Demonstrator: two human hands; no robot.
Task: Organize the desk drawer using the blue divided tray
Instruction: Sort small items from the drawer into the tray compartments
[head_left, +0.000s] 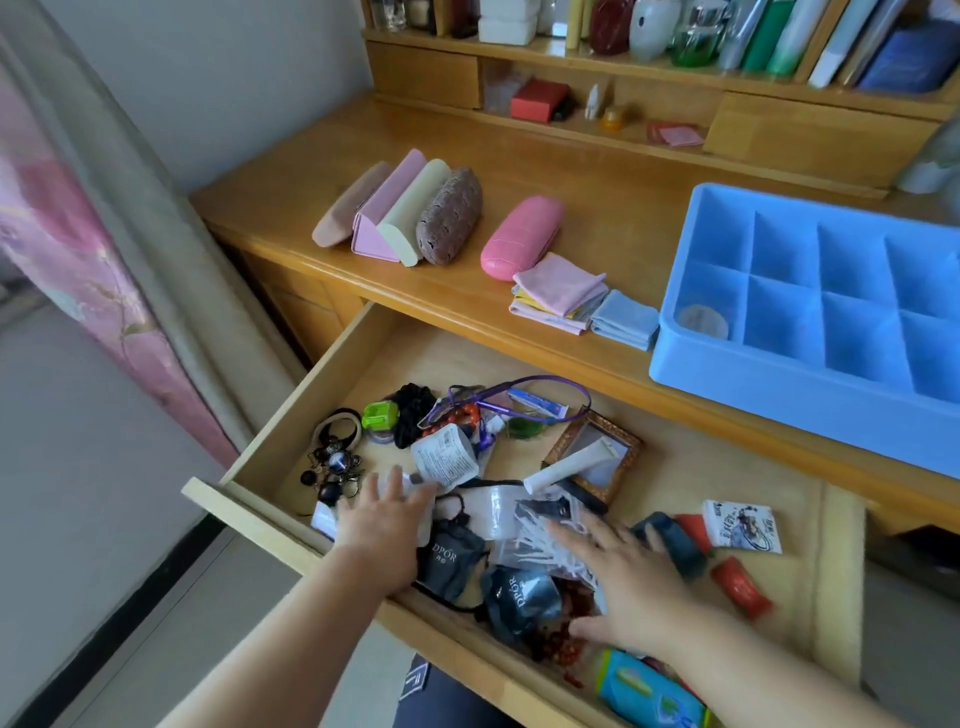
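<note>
I am at home, in a bedroom or study: beyond my hands a wooden desk (597, 208) carries glasses cases (415, 213), its hutch shelf (623, 57) holds bottles and books, a pink floral curtain (67, 249) hangs far left.

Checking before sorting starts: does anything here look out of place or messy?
Yes: the open drawer holds a jumbled heap of pouches, beads and cords, overlapping under both open hands. The blue divided tray sits on the desk, nearly empty.

Blue divided tray (810, 332) cut off by right edge. Round object in its near-left cell too blurred to identify. Both hands cover drawer clutter; left hand (382, 525) fingers motion-blurred.
</note>
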